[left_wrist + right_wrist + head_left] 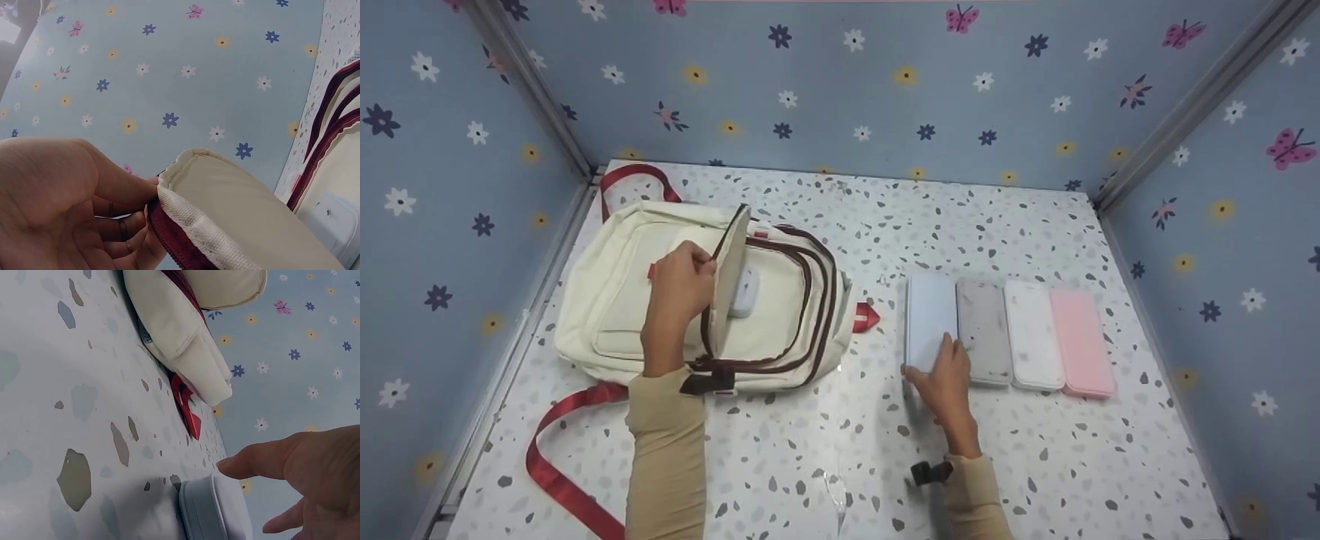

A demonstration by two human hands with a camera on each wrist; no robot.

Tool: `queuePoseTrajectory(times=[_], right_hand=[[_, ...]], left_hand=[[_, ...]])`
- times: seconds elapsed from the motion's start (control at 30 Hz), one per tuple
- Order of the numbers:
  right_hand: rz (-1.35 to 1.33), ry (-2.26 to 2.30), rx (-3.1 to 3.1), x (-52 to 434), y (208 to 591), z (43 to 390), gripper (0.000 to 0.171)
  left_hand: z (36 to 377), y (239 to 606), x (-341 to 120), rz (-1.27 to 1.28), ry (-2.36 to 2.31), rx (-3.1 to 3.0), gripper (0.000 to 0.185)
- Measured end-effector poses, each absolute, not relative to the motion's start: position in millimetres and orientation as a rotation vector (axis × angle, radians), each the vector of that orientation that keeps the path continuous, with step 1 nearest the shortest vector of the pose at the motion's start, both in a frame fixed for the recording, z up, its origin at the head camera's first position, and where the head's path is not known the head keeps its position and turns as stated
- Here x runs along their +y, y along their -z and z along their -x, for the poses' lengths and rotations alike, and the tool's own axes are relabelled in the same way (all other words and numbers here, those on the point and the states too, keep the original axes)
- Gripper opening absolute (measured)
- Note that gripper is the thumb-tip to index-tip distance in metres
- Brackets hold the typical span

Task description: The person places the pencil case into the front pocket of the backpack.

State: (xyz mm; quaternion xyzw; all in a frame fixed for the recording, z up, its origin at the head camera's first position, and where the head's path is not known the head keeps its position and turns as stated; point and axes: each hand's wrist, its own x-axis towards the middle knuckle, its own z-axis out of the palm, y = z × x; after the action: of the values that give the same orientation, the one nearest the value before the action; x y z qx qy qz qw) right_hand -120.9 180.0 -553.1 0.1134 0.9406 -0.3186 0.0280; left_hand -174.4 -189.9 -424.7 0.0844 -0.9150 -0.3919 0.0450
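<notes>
You are reaching for the blue case (928, 319), leftmost of four in a row right of the backpack (697, 300). Your right hand (946, 379) is lying on its near end, fingers loose and not yet gripping; curl them around both long edges before lifting. Your left hand (681, 289) is pinching the flap (730, 277) upright; keep the opening wide for the case.

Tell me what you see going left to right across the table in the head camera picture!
Red strap → cream backpack → left hand holding its flap → blue case under the right hand → grey case → white case → pink case.
</notes>
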Motion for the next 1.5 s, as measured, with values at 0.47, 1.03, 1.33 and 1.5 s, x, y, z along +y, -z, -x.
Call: queuePoseTrajectory(times=[0.47,1.03,1.33,1.5], right_hand=[[-0.528,0.885,2.863,166.2,571.3,114.7,0.114],[-0.601,1.098,2.889,167.9,581.7,113.1,0.099],[-0.512,1.242,3.057,176.2,578.3,111.8,0.094],[-0.465,1.350,3.083,180.4,574.8,111.7,0.092]], left_hand=[[172.5,424.6,-189.1,-0.223,1.174,-2.783,0.016],[174.0,424.6,-191.4,-0.242,1.184,-2.802,0.017],[173.8,425.2,-189.8,-0.256,1.164,-2.789,0.016],[173.9,424.6,-189.5,-0.265,1.172,-2.796,0.017]])
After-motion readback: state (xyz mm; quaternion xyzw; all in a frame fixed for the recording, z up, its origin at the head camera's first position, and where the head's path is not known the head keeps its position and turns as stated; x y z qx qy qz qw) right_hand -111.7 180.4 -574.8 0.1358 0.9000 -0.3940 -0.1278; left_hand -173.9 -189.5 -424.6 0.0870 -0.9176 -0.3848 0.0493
